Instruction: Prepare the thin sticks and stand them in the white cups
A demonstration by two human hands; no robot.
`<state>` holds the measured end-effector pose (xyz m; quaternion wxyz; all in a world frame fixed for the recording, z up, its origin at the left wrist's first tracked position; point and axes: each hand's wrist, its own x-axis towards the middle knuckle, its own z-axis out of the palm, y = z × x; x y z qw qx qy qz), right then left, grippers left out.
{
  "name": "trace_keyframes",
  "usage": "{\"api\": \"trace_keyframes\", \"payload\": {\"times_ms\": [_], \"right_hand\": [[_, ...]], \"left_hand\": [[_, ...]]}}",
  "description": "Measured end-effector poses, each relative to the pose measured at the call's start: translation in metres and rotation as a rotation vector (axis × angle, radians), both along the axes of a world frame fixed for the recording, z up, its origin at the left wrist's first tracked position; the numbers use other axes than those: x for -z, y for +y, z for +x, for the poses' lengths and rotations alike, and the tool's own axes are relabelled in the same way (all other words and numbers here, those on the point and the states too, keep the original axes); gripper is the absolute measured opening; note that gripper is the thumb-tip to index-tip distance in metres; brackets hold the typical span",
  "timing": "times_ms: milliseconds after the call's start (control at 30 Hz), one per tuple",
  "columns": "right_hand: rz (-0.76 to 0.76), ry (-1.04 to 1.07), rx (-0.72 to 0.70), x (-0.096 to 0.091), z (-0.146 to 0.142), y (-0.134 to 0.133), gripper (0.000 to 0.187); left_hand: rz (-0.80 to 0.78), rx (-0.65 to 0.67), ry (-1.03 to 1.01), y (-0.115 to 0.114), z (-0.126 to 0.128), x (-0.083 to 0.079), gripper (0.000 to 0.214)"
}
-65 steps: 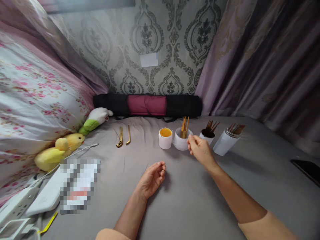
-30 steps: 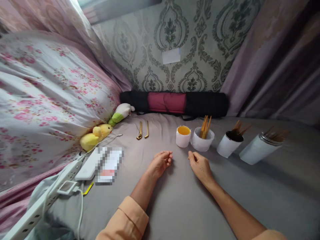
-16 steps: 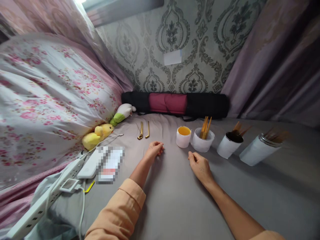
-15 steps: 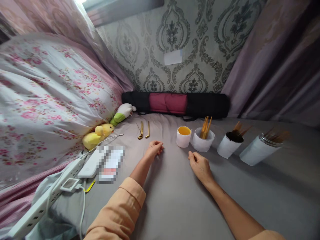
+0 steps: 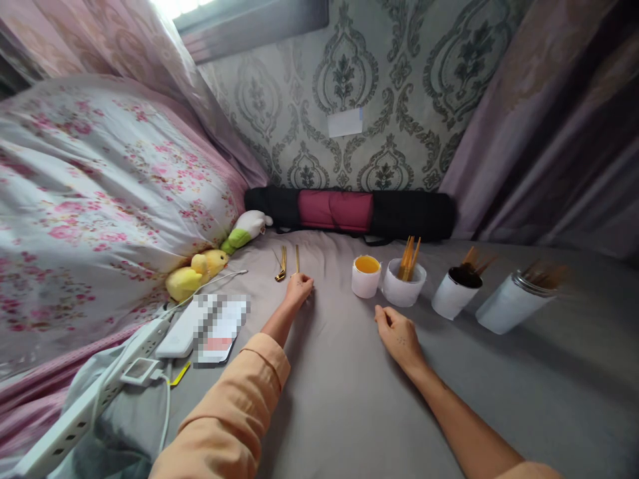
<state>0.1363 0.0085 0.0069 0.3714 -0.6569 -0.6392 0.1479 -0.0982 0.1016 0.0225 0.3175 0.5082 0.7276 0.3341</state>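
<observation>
My left hand [image 5: 300,289] is closed, its fingers curled down, at the near end of a slender gold metal rod [image 5: 297,258]. The hand covers that end, so whether the fingers grip it is hidden. Left of it lie more thin gold rods [image 5: 283,261] with bent ends. My right hand [image 5: 399,332] rests in a loose fist on the grey sheet, with nothing visible in it. Just beyond stand a white cup with a yellow inside [image 5: 365,282] and a wide translucent tub [image 5: 403,291] holding several pointed yellowish sticks [image 5: 409,259].
Farther right stand a white-wrapped dark container [image 5: 452,301] and a larger tilted-looking jar [image 5: 509,311], both holding sticks. A black and maroon bag [image 5: 335,210] lies along the wall. At left are plush toys [image 5: 194,274], a phone [image 5: 222,329], a power bank [image 5: 180,336] and a power strip [image 5: 82,426].
My left hand has moved left and slightly away from me, to the near end of the single gold rod. The right hand has stayed about where it was.
</observation>
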Motion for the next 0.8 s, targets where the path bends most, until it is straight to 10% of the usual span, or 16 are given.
{"api": "trace_keyframes", "payload": {"times_ms": [800], "right_hand": [[-0.028,-0.001,0.001,0.000,-0.001,-0.001,0.041]], "left_hand": [[0.005,0.032,0.517,0.035,-0.039,-0.021,0.026]]}}
